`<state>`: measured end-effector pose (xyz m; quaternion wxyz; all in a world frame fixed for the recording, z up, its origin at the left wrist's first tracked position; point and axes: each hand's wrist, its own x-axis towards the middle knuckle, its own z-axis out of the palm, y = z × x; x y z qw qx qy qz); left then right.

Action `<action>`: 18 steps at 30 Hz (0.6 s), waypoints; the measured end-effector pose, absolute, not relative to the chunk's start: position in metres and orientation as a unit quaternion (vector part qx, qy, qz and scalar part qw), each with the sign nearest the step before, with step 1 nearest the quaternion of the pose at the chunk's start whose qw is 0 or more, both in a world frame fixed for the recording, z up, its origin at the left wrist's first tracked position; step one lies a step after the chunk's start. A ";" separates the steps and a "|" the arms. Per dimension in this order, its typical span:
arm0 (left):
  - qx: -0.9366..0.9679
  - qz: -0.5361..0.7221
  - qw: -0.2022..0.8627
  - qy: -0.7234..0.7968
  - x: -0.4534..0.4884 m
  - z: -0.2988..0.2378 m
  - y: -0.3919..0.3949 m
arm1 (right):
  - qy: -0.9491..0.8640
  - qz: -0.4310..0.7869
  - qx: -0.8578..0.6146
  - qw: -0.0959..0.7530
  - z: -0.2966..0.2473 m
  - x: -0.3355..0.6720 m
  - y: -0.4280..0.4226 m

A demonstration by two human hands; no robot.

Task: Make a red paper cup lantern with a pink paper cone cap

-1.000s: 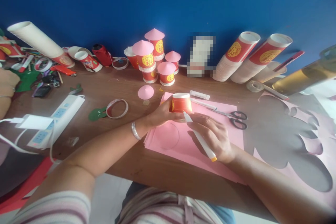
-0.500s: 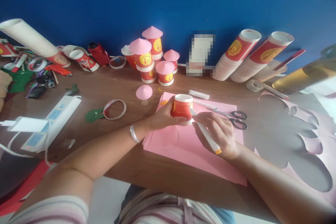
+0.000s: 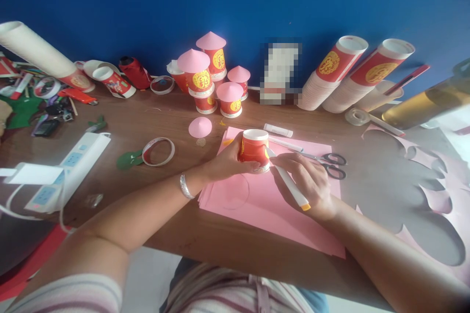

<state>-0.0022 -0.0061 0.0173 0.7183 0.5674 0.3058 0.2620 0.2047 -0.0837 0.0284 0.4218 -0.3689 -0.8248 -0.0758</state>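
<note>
My left hand (image 3: pixel 229 160) is wrapped round a red paper cup (image 3: pixel 254 149) with a white rim, tilted slightly over the pink paper. Between the fingers of my right hand (image 3: pixel 306 181) is a white marker (image 3: pixel 288 183) with an orange end. Its tip meets or nearly meets the cup's right side, beside a yellow patch; contact is hard to tell. Beneath both hands lies a stack of pink paper sheets (image 3: pixel 293 225), with a drawn circle on the top sheet. Scissors (image 3: pixel 334 165) and a glue stick (image 3: pixel 278 130) lie by the stack's far edge.
Red cups with pink paper cones (image 3: pixel 201 78) stand at the back, a loose pink cone (image 3: pixel 200 127) before them. Tall cup stacks (image 3: pixel 332 71) lean on the wall. Left are a power strip (image 3: pixel 68 171) and a cup ring (image 3: pixel 158 151); right, pink paper offcuts (image 3: pixel 438 195).
The cup has turned a little in my left hand, and a yellow patch now shows near the marker tip. The whole view has shifted slightly.
</note>
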 end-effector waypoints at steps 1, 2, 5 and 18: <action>0.568 0.262 0.717 0.308 -0.002 0.017 -0.006 | -0.824 -0.075 -0.371 0.421 0.028 0.205 -0.084; 0.569 0.262 0.715 0.310 -0.002 0.018 -0.006 | -0.824 -0.075 -0.373 0.421 0.028 0.204 -0.084; 0.573 0.262 0.713 0.309 -0.002 0.017 -0.006 | -0.825 -0.073 -0.372 0.419 0.030 0.204 -0.084; 0.580 0.259 0.711 0.302 -0.002 0.017 -0.006 | -0.836 -0.059 -0.358 0.412 0.027 0.197 -0.088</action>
